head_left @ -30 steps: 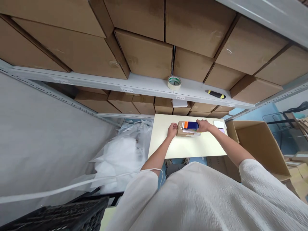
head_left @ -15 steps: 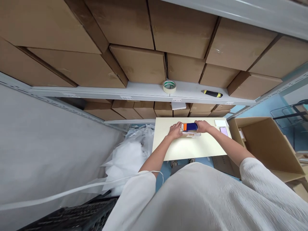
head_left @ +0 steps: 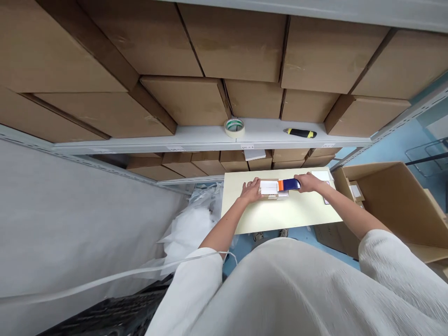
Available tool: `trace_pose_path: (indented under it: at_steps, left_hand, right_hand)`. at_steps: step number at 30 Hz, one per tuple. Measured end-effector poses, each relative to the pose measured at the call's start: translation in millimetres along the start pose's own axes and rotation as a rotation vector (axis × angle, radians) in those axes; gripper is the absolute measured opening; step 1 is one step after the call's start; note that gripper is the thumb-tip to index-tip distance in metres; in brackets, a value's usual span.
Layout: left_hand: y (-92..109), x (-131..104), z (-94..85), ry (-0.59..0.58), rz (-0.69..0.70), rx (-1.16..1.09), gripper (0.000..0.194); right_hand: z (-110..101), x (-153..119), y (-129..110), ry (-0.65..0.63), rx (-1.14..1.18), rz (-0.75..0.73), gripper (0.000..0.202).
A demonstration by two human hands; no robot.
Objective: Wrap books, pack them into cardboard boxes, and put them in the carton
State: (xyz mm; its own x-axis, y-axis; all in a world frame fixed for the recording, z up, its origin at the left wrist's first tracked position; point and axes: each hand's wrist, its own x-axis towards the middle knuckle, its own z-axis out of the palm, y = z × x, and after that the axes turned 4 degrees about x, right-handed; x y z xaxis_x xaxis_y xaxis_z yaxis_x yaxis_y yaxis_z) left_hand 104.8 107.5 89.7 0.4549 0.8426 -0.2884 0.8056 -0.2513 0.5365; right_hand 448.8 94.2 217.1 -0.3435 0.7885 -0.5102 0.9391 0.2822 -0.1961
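Observation:
On the pale tabletop (head_left: 252, 219) lies a small cardboard box (head_left: 269, 196) with a white top surface showing. My left hand (head_left: 251, 190) grips the box at its left end, fingers bent over the edge. A dark blue and orange tape dispenser (head_left: 290, 185) is in my right hand (head_left: 307, 182), closed around its right end. The orange end of the dispenser is over the right part of the box. Whether its edge touches the box, I cannot tell.
A phone (head_left: 326, 199) lies partly under my right forearm, beside a white card (head_left: 320, 176). On the shelf (head_left: 196, 135) are a tape roll (head_left: 234, 127) and a yellow-black utility knife (head_left: 301, 133). White packing bags (head_left: 185, 224) are left, a large open carton (head_left: 395, 200) right.
My right hand has moved right with the tape dispenser, uncovering the white top of the box. My left hand stays at the box's left end. The view has shifted slightly.

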Motion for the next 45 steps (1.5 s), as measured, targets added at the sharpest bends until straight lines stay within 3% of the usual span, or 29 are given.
trace_pose_path:
  at_steps: [8, 13, 18, 23, 32, 40, 45]
  left_hand:
    - [1.4, 2.7, -0.4, -0.026, -0.043, 0.031, 0.089]
    - [3.3, 3.9, -1.3, -0.028, -0.057, 0.038, 0.089]
    - [4.8, 6.4, -1.9, -0.033, -0.076, 0.022, 0.09]
    - [6.8, 7.0, -2.4, -0.066, -0.093, 0.012, 0.095]
    - [14.1, 6.6, -8.5, -0.159, -0.092, 0.12, 0.098]
    - [18.5, 5.9, -9.5, -0.14, -0.054, 0.134, 0.098]
    - [22.4, 4.0, -11.4, -0.155, -0.086, 0.156, 0.097]
  right_hand:
    - [19.2, -38.1, 95.8, 0.014, 0.041, 0.031, 0.031]
    - [35.2, -44.4, 122.3, 0.013, 0.059, 0.066, 0.032]
    - [44.6, -34.1, 111.3, 0.0, -0.002, 0.08, 0.036]
    - [49.0, -16.8, 82.7, -0.02, -0.017, 0.152, 0.043]
    - [34.3, 24.6, 32.9, -0.137, -0.115, 0.201, 0.056]
    - [20.4, 46.4, 20.6, -0.182, -0.101, 0.216, 0.051]
    - [39.6, 55.3, 12.6, -0.204, -0.091, 0.257, 0.055]
